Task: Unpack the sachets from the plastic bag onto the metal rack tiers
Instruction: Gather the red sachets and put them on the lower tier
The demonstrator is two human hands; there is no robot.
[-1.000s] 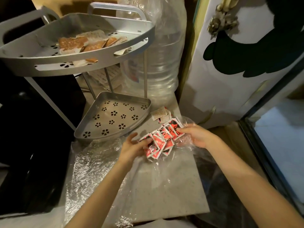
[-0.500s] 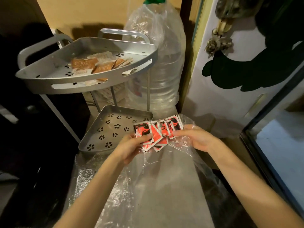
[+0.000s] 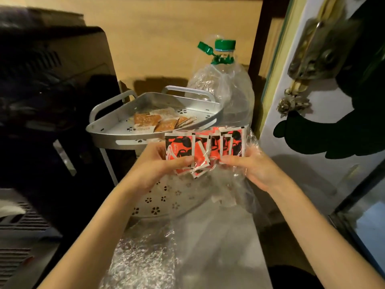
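Observation:
A fanned bunch of red, black and white sachets (image 3: 205, 148) is held up between both hands, in front of the rack. My left hand (image 3: 159, 163) pinches the bunch's left end. My right hand (image 3: 253, 167) pinches its right end, with the clear plastic bag (image 3: 235, 197) draped over and under that hand. The metal rack's upper tier (image 3: 108, 132) holds several orange and white sachets (image 3: 158, 122). Its lower tier (image 3: 166, 201), with flower-shaped holes, lies beneath my hands and shows no sachets where it is visible.
A large clear water bottle (image 3: 231, 88) with a green cap stands behind the rack. A dark appliance (image 3: 48, 105) fills the left. A white door (image 3: 312, 126) with a metal latch is at right. Crinkled clear plastic (image 3: 143, 259) covers the counter in front.
Both hands have lifted the red sachets up from the counter to the level of the upper tier. The view has tilted upward, showing the bottle's cap.

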